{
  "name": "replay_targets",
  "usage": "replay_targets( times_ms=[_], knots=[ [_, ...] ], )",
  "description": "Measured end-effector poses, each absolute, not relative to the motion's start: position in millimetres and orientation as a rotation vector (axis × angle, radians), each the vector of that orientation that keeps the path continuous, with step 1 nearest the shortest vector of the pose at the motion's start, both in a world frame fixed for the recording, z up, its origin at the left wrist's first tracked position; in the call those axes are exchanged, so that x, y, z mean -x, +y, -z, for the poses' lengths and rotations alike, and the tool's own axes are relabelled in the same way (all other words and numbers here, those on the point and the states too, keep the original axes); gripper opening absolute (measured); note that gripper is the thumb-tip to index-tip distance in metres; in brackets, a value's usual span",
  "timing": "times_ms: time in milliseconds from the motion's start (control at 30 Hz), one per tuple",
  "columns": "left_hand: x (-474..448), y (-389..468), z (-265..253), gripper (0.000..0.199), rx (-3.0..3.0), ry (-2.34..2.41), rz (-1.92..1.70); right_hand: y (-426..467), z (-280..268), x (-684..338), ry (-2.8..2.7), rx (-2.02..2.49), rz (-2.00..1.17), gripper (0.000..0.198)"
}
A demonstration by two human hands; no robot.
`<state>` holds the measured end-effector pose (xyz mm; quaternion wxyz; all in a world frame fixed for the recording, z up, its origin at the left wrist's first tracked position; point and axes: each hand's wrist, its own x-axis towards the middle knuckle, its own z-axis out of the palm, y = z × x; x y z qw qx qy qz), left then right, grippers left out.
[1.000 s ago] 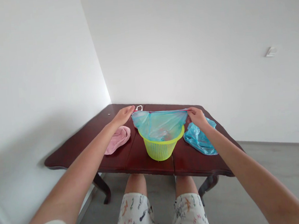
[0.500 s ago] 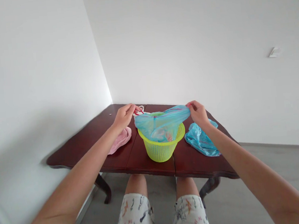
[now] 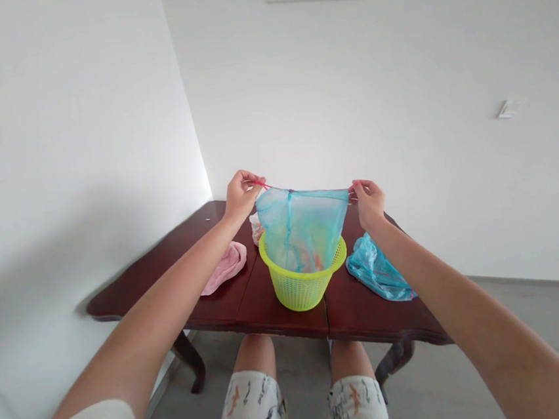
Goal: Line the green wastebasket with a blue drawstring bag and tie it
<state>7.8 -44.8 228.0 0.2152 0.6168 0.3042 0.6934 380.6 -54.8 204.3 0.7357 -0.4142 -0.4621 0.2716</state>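
Note:
A see-through blue drawstring trash bag (image 3: 305,223) is stretched upward out of a yellow-green plastic basket (image 3: 301,290). My left hand (image 3: 243,190) pinches the red drawstring at the bag's left top corner. At the right top corner, my right hand (image 3: 368,202) is closed on the other end of the drawstring. The bag's mouth is pulled nearly straight between both hands, while its lower part sits inside the basket. Something orange and pale shows blurred through the plastic; I cannot make out what it is.
On the dark red wooden table (image 3: 220,312), a folded pink cloth (image 3: 226,267) lies left of the basket. Right of it rests a crumpled blue plastic bag (image 3: 377,272). Behind the basket, a whitish bag (image 3: 256,230) is partly hidden. White walls stand behind and to the left.
Both hands have risen, my left one more, lifting the bag's mouth higher above the basket. The drawstring is now drawn taut and the bag hangs more upright. The view has tilted slightly up.

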Motion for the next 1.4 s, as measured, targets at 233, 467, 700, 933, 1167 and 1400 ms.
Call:
replay_targets(
  times_ms=[233,467,700,933,1167,1400],
  knots=[
    [-17,-87,-258,0.069,-1.413,0.702,-1.864,-93,-237,-373,-0.984,0.594,-0.54,0.062],
    [-29,-121,-287,0.068,-1.562,0.611,-1.799,-134,-272,-372,-1.282,0.575,-0.506,0.053],
    [-52,-140,-315,0.068,-1.589,0.373,-1.539,-153,-302,-354,-1.51,0.434,-0.564,0.05],
    [-75,-151,-340,0.075,-1.696,0.466,-1.484,-163,-333,-349,-1.556,0.474,-0.802,0.04],
    [-106,-176,-353,0.103,-2.165,0.587,-1.286,-191,-377,-327,-1.802,0.508,-0.451,0.021],
    [-116,-189,-347,0.052,-2.275,0.444,-1.115,-228,-382,-317,-2.027,0.542,0.15,0.016]
  ],
)
